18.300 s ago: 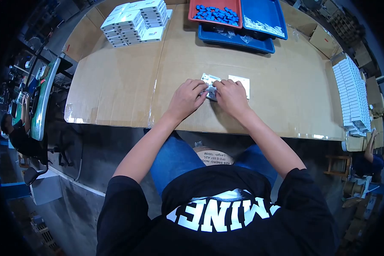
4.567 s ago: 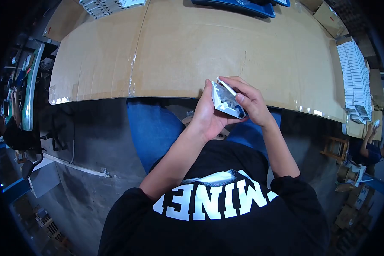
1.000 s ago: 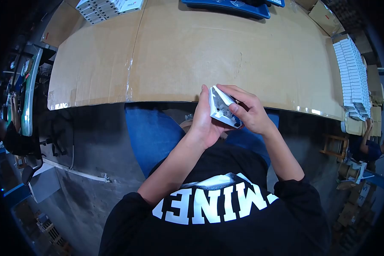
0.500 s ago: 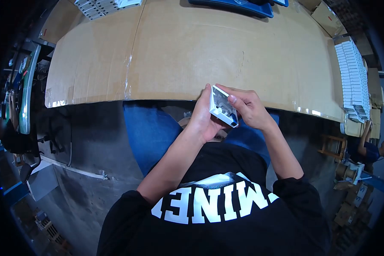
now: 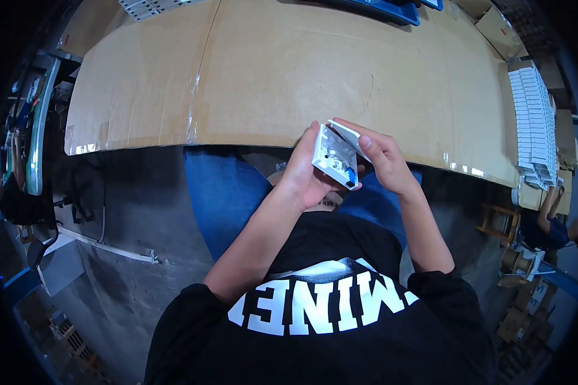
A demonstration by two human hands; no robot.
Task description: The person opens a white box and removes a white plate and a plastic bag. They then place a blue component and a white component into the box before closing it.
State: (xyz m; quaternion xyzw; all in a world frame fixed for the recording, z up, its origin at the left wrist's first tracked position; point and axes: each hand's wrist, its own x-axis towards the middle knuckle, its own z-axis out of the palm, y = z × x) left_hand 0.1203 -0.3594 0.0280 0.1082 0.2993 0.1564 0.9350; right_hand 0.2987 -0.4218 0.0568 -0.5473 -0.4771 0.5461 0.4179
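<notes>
Over my lap, at the table's near edge, my left hand (image 5: 300, 174) is closed around a small white plastic housing (image 5: 319, 163). Its open face shows pale inner parts and a blue part (image 5: 350, 174) at the lower right corner. My right hand (image 5: 386, 157) pinches a flat white cover (image 5: 347, 136), thumb on top and fingers behind it. The cover stands tilted along the housing's right side, overlapping it at the upper end.
A cardboard-covered table (image 5: 270, 83) spans the front. Stacked white pieces (image 5: 534, 122) stand at its right end, more white parts (image 5: 151, 6) at the back left. A blue tray (image 5: 392, 11) sits at the back. Another person (image 5: 552, 221) is at far right, a second person (image 5: 19, 192) at far left.
My right hand has swung the cover up and to the right, away from the housing, so more of the inside and the blue part shows. My left hand keeps its hold.
</notes>
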